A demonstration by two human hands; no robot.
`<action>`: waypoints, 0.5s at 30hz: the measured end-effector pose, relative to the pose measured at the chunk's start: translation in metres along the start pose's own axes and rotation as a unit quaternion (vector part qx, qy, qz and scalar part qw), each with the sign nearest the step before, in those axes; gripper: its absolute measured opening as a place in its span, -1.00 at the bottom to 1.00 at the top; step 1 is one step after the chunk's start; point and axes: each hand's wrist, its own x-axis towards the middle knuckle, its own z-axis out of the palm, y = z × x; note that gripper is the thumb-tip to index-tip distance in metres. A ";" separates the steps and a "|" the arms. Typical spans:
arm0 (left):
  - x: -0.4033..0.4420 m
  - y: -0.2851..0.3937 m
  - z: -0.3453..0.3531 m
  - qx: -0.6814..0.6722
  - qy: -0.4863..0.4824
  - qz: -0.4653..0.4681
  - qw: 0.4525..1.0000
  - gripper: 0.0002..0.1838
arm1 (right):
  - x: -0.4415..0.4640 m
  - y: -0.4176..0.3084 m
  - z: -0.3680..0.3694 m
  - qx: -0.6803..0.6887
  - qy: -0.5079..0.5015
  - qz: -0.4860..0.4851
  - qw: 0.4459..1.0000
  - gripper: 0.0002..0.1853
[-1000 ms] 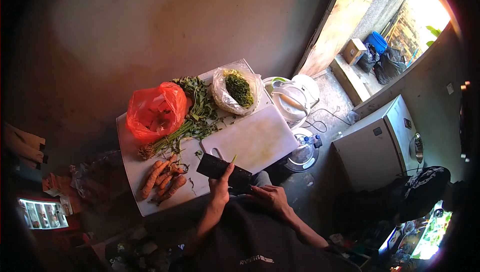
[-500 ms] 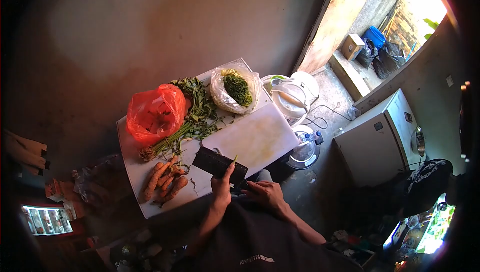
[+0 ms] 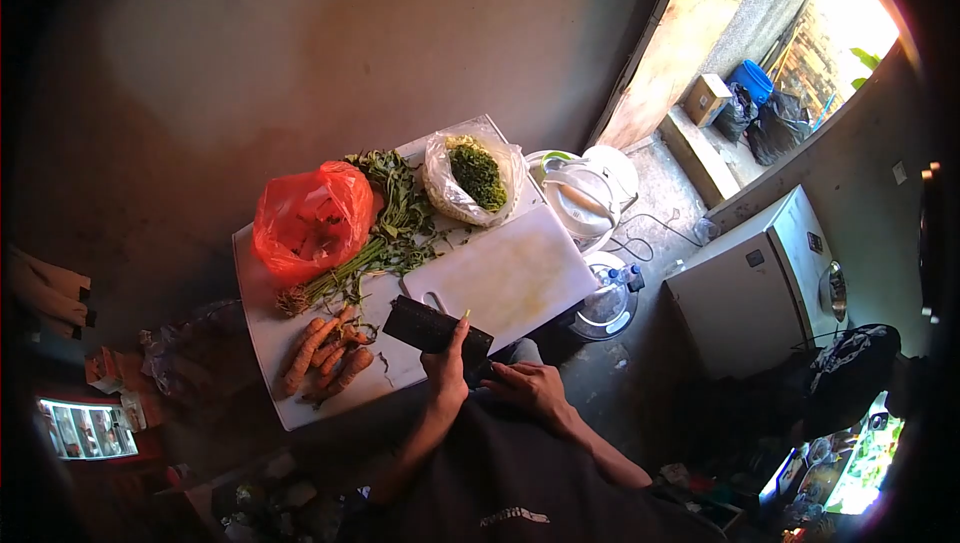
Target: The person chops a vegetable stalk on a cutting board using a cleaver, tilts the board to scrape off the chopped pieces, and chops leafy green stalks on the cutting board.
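Observation:
A cleaver [image 3: 425, 327] with a broad, dark rectangular blade is held just above the near edge of the table. My left hand [image 3: 445, 368] is closed on the blade, thumb along its face, and a small green sliver sticks up at the thumb tip. Around the handle end, mostly hidden, my right hand [image 3: 530, 386] is closed. Beyond the blade lies a white cutting board [image 3: 500, 268], stained yellowish. Several carrots [image 3: 325, 355] are piled left of the cleaver. Long leafy greens [image 3: 375, 248] with roots stretch across the table behind them.
On the white table [image 3: 262, 315] stand a red plastic bag [image 3: 312, 223] and a clear bag of chopped greens [image 3: 473, 178]. White appliances or tubs [image 3: 582, 193] with a cord are on the floor to the right. Farther right are a small fridge [image 3: 740, 288] and an open doorway.
Both hands keep their hold on the cleaver, which shows hardly any movement. The view has shifted very slightly.

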 end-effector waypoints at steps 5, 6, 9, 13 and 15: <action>-0.002 0.011 0.001 -0.008 0.013 0.034 0.999 -0.65 | -0.002 0.003 -0.013 0.008 -0.017 -0.010 1.000 -0.64; -0.002 0.010 0.001 -0.008 0.013 0.034 0.999 -0.65 | -0.001 0.003 -0.018 0.021 -0.028 -0.011 0.999 -0.63; 0.000 0.006 -0.003 0.001 -0.002 0.033 0.999 -0.66 | -0.006 0.008 -0.020 0.022 -0.034 -0.031 0.999 -0.63; 0.004 -0.001 -0.009 0.022 -0.037 0.024 0.999 -0.67 | -0.008 0.006 -0.013 0.044 -0.017 0.028 0.998 -0.66; 0.005 -0.005 -0.011 0.033 -0.049 0.024 0.998 -0.66 | -0.007 0.008 -0.005 0.049 0.008 0.044 0.998 -0.68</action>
